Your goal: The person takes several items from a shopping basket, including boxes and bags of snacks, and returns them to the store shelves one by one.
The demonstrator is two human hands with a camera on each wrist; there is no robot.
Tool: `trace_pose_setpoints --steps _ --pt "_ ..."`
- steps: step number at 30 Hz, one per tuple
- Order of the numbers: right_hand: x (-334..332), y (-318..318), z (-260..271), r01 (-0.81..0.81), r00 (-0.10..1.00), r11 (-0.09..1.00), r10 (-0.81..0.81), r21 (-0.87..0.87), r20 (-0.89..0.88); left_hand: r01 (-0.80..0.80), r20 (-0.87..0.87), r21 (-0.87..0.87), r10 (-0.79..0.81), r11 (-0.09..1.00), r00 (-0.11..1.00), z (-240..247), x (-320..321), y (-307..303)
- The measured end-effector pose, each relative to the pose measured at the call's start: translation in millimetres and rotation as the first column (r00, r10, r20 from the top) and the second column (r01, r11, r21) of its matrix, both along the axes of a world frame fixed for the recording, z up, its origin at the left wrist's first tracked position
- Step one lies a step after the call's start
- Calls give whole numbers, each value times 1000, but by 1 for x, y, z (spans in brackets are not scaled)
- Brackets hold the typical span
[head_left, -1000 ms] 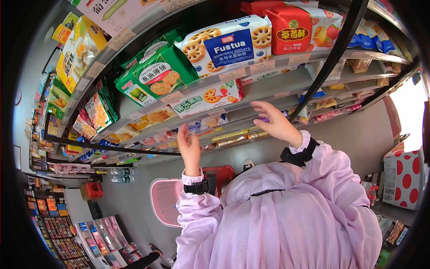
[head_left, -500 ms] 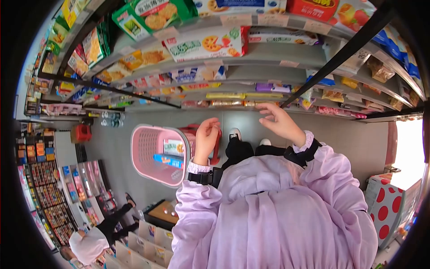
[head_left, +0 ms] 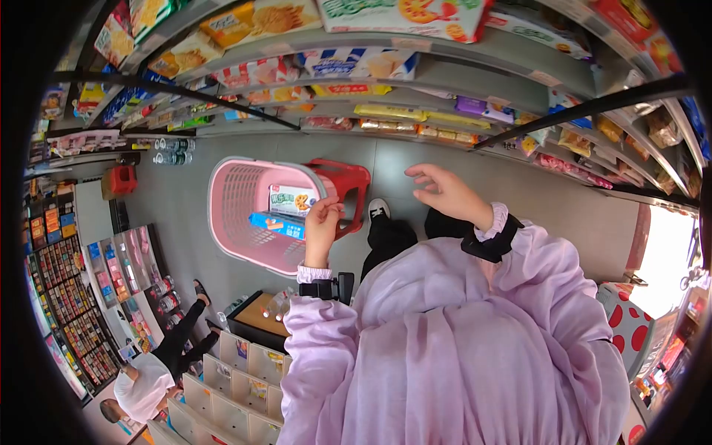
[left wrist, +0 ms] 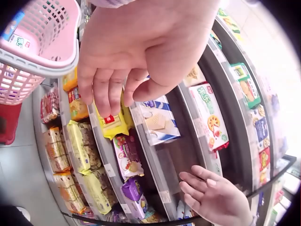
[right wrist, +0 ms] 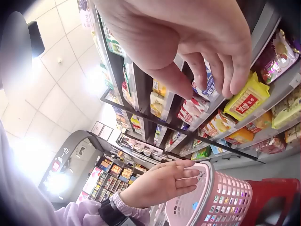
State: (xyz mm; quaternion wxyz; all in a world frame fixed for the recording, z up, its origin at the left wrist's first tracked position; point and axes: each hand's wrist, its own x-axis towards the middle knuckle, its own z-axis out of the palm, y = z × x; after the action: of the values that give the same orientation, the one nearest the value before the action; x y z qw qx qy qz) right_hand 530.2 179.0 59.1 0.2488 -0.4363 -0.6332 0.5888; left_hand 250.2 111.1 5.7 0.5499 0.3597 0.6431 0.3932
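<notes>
My left hand [head_left: 321, 233] hovers by the near right side of a pink shopping basket [head_left: 225, 222], its fingers loosely bent and holding nothing. Inside the basket lie a white biscuit box [head_left: 291, 199] with a cookie picture and a long blue packet [head_left: 276, 224]. My right hand [head_left: 452, 197] is raised over the floor in front of the shelf, fingers relaxed and nothing in them. The left wrist view has my left palm [left wrist: 146, 42] in front of the snack shelves. Below the right hand [right wrist: 183, 37] in the right wrist view, the left hand overlaps the basket's rim [right wrist: 209, 183].
Shelves of packaged biscuits [head_left: 400, 22] curve across the front, with a black post [head_left: 586, 111] at the right. A red plastic item [head_left: 348, 185] stands against the basket. A person [head_left: 144, 382] is at the lower left, near a divided white rack [head_left: 230, 382].
The head view has tipped down from the upper shelves to the floor and basket. Both hands have drawn back from the shelf, and the left now overlaps the basket's edge.
</notes>
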Motion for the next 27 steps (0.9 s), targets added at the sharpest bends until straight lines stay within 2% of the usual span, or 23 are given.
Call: trace_pose_setpoints --steps 3,4,7,9,11,12,13,16,19,20,21,23,24,27 --pt "-45 -1 -7 -88 996 993 88 -78 -9 -101 55 -60 104 993 993 -14 -43 -14" --pt "-64 -2 -10 -124 992 987 123 -103 -23 -150 56 -128 158 980 986 -19 -58 -19" --pt "-122 -3 -25 -242 970 963 238 -122 -49 -288 -2 -231 296 929 955 -44 -105 -41" --pt "-165 -4 -31 -336 942 932 335 -134 -33 -451 -17 -276 465 849 885 -55 -126 -50" --pt "-210 -11 -46 -391 920 916 390 83 34 -573 -16 -325 602 752 799 -70 -148 -58" --pt "-232 -15 -55 -425 905 900 425 97 22 -683 11 -364 736 633 677 -82 -158 -63" --pt "-254 -18 -63 -457 889 883 459 112 10 -674 42 -399 747 622 664 -93 -171 -67" --pt "-315 -25 -82 -637 743 770 598 45 301 -654 115 -493 788 574 605 -117 -201 -72" --pt "-351 -17 -102 -753 572 652 714 -86 404 -638 164 -576 837 511 522 -138 -217 -68" --pt "-360 -21 -124 -763 582 646 709 -36 399 -620 193 -605 847 501 495 -150 -224 -69" --pt "-367 -25 -140 -741 584 667 694 -71 422 -600 221 -632 856 491 468 -155 -229 -67" --pt "-378 -31 -161 -693 585 708 662 -135 468 -583 156 -679 864 446 479 -163 -231 -61" --pt "-383 -32 -168 -681 521 706 654 -195 549 -575 123 -701 866 422 485 -165 -230 -58" --pt "-401 -54 -206 -501 401 811 527 -302 750 -557 189 -649 819 518 542 -175 -231 -64"
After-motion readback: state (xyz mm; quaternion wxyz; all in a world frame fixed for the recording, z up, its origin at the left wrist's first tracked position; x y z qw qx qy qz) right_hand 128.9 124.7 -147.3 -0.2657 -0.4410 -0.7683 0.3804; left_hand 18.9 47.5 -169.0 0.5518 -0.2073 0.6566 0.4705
